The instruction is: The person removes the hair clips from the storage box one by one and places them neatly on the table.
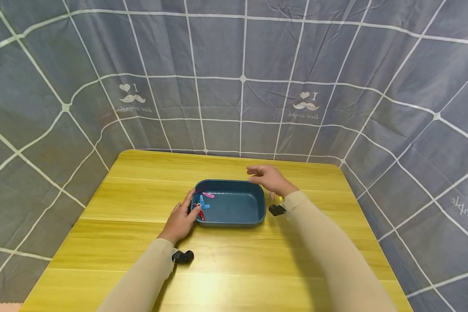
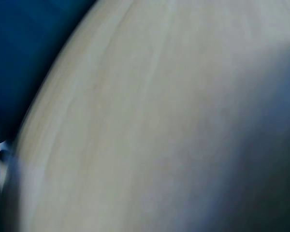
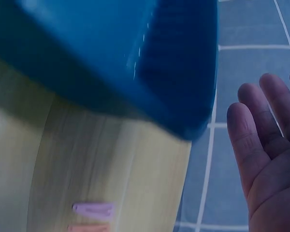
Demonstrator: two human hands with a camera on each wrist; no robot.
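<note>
A dark blue rectangular tray (image 1: 234, 223) sits mid-table on the yellow wood. A pink hair clip (image 1: 208, 195) and a blue clip (image 1: 204, 205) lie in its left end. My left hand (image 1: 181, 219) is at the tray's left rim, thumb and fingertip pinching a red clip (image 1: 201, 215) just inside it. My right hand (image 1: 267, 177) hovers over the tray's far right corner with straight fingers, holding nothing; its bare palm (image 3: 268, 164) shows in the right wrist view beside the tray's outer corner (image 3: 183, 96). The left wrist view is a blur of tray and table.
A pink clip (image 3: 93, 209) and an orange clip (image 3: 89, 227) lie on the table right of the tray, partly hidden behind my right wrist in the head view. A grey checked cloth (image 1: 242, 78) walls in the table's back and sides.
</note>
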